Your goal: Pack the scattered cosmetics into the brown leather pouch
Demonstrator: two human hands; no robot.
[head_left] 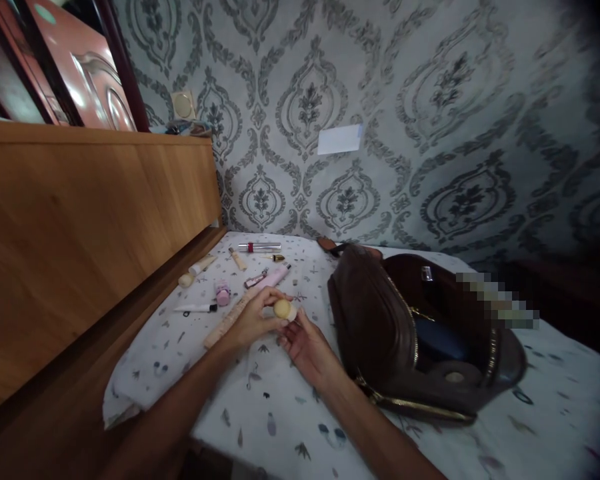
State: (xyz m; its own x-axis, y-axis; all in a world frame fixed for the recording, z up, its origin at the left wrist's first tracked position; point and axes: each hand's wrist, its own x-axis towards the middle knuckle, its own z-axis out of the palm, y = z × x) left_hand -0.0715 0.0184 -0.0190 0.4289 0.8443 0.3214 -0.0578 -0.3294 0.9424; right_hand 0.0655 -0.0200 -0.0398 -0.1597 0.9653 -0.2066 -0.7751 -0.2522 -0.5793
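Between my two hands is a small whitish container with a round yellowish cap [282,308]; its exact kind is unclear. My left hand [259,318] pinches it at the cap end. The fingertips of my right hand [307,343] close on its pale body from the other side. Beneath my left forearm lies a long pale-pink patterned strip or case [230,321]. Just beyond my left hand are a pink tube [276,275] and a small pink item [256,279]. A pink jar-like container [223,292] and a white pen-like stick with a black end [196,308] lie further left.
An unzipped dark brown bag [375,313] stands at my right, with a dark blue item [441,339] inside. A silver tube [261,247], a beige tube [238,259] and a cream tube [201,266] lie on the patterned cloth [260,400]. A wooden panel [95,207] borders the left.
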